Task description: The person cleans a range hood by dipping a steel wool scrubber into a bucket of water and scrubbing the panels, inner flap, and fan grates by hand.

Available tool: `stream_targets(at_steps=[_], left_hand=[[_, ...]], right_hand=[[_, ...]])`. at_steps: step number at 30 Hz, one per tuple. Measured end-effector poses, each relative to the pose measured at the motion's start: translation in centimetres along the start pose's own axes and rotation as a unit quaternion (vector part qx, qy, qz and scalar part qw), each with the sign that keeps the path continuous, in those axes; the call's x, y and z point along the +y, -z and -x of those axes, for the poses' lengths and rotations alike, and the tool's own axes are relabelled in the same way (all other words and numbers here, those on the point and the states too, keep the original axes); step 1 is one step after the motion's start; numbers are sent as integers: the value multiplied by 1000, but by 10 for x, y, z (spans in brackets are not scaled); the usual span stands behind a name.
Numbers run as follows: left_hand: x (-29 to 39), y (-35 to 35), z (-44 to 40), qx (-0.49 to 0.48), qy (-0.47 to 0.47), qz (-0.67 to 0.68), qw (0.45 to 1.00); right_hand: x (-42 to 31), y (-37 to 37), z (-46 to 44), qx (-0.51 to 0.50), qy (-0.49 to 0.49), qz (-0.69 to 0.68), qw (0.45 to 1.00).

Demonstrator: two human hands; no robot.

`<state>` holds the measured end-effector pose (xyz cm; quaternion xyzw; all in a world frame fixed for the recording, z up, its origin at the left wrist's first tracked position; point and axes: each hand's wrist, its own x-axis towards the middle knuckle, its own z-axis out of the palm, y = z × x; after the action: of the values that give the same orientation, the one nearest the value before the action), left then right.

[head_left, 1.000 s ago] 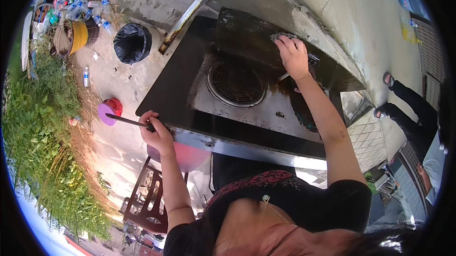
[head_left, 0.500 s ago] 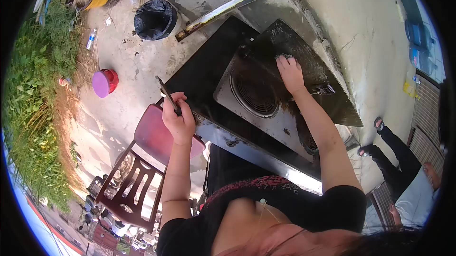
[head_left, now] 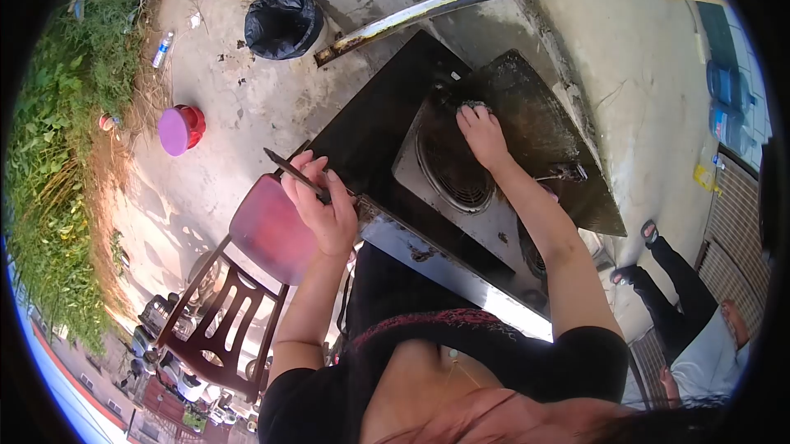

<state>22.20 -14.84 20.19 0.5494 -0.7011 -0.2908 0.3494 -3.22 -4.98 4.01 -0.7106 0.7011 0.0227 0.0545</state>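
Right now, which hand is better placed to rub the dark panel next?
Right, probably: the right hand holds what looks like a scouring pad against the dark panel; the left hand, farther away, holds a dark tool.

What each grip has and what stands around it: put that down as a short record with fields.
Left grip: holds a slim dark tool, raised near the unit's edge
Right grip: on a small scrubber, mostly hidden, at the stained dark panel
Unit: dark top, round grille, grimy metal
Nearby: bin with black liner, red object with round purple top, chair
Bystander: person in light top and dark trousers, right side of view
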Motion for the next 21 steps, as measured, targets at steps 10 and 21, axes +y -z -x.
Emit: stream_targets(at_steps=[10,21], left_hand=[[-4,-2,-3,-5,40,29,999],[-8,1,-3,-36,65,44,996]], right_hand=[[13,-65,43,-219,14,101,970],[3,-78,24,-209,6,100,973]])
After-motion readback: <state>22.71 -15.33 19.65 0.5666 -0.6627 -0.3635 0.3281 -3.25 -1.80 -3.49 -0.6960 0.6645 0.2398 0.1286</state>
